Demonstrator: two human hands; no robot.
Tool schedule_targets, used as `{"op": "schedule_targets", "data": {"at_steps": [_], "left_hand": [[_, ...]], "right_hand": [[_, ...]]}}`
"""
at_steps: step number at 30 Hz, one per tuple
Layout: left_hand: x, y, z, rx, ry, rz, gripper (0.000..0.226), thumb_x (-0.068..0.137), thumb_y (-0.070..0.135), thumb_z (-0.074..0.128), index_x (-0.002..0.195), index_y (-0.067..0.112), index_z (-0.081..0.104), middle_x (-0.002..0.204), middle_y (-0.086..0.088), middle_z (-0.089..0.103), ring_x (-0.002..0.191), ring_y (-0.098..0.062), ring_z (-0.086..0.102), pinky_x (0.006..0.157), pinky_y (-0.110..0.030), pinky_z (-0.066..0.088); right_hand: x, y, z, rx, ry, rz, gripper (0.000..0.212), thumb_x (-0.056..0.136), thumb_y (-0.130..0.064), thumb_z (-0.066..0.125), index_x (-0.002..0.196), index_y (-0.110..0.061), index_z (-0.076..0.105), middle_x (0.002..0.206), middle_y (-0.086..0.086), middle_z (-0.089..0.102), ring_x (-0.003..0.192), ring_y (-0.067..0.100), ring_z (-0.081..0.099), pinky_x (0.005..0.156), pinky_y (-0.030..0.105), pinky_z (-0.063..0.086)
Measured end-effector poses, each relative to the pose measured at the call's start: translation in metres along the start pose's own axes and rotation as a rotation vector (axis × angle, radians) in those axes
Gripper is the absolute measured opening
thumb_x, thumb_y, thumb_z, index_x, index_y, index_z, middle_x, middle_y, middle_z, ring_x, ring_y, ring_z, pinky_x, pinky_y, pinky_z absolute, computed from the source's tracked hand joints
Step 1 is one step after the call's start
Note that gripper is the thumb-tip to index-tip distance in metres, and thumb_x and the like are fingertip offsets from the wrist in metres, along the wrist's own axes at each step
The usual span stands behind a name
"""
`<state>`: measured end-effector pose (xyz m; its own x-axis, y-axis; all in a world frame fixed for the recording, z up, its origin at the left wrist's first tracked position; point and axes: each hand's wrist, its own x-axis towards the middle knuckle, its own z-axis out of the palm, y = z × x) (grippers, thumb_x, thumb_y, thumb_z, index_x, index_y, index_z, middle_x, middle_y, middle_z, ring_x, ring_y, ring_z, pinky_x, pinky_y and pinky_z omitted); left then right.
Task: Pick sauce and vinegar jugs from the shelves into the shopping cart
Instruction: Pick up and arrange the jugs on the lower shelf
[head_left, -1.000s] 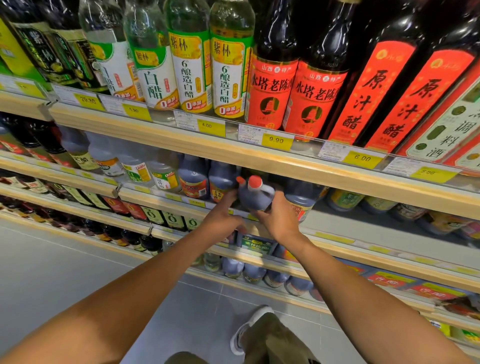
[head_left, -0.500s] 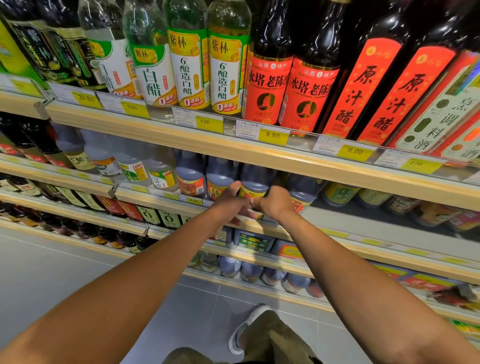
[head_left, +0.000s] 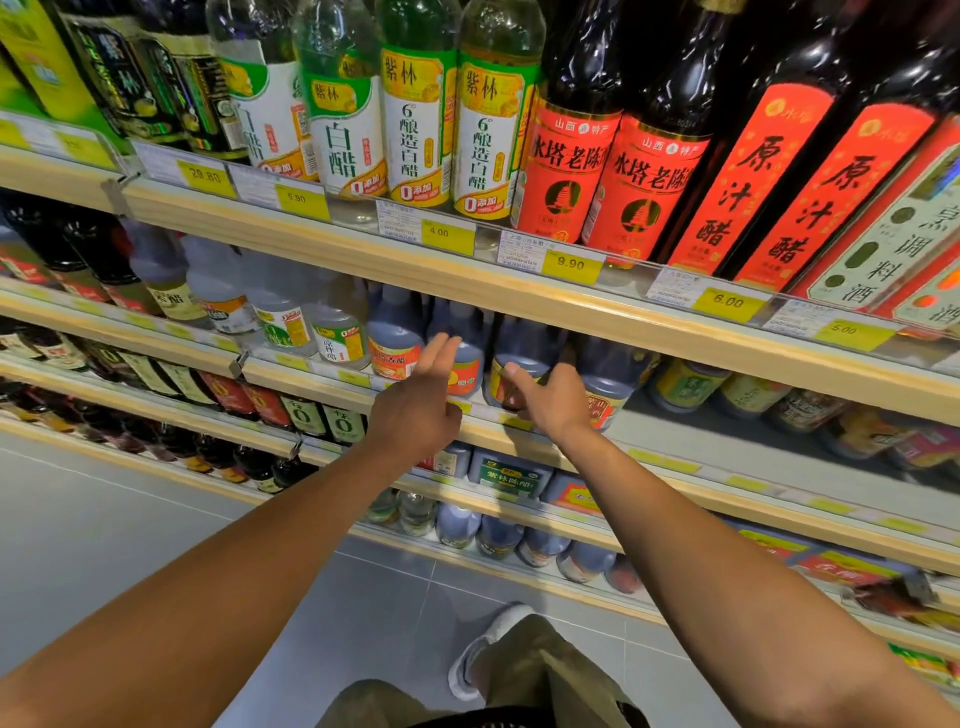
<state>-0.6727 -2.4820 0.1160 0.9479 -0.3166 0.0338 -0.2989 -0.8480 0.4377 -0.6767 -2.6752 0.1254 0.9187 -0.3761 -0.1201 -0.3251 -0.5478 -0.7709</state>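
Observation:
A row of dark vinegar jugs stands on the second shelf (head_left: 519, 423). One dark jug (head_left: 519, 358) with an orange label stands upright just behind my right hand (head_left: 553, 400), whose fingers are spread in front of it and hold nothing. Another dark jug (head_left: 464, 358) stands left of it, behind the fingertips of my left hand (head_left: 415, 410), which is open too. Both hands hover at the shelf's front edge, a little apart from each other. No shopping cart is in view.
The top shelf (head_left: 467, 270) carries tall white vinegar bottles (head_left: 415, 119) and dark bottles with red labels (head_left: 639, 176). Clear jugs (head_left: 280, 317) stand left on the second shelf, more jugs (head_left: 506, 475) below. My shoe (head_left: 485, 649) rests on the grey floor.
A second ago both hands held a dark jug tilted off the shelf. They pushed it back upright into the row, and now both hands have let go and opened.

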Motion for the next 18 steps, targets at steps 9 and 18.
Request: {"op": "schedule_targets", "data": {"at_steps": [9, 18], "left_hand": [[0.004, -0.001, -0.007, 0.094, -0.135, -0.050, 0.095, 0.084, 0.018, 0.058, 0.158, 0.037, 0.002, 0.167, 0.022, -0.011, 0.077, -0.020, 0.063, 0.055, -0.031, 0.046], [0.000, 0.007, -0.004, 0.146, -0.014, 0.055, 0.080, 0.087, 0.019, 0.054, 0.159, 0.028, 0.019, 0.169, 0.011, 0.006, 0.074, -0.023, 0.065, 0.055, -0.032, 0.051]], "right_hand": [[-0.006, -0.009, 0.005, 0.009, 0.015, 0.035, 0.042, 0.092, -0.045, 0.071, 0.092, -0.010, 0.048, 0.073, 0.001, 0.060, 0.075, 0.021, 0.064, 0.060, 0.030, 0.039], [-0.037, 0.048, -0.036, 0.071, 0.111, -0.092, 0.011, 0.086, -0.021, 0.072, 0.092, -0.018, 0.064, 0.089, -0.005, 0.069, 0.080, 0.017, 0.066, 0.077, 0.043, 0.056]]}}
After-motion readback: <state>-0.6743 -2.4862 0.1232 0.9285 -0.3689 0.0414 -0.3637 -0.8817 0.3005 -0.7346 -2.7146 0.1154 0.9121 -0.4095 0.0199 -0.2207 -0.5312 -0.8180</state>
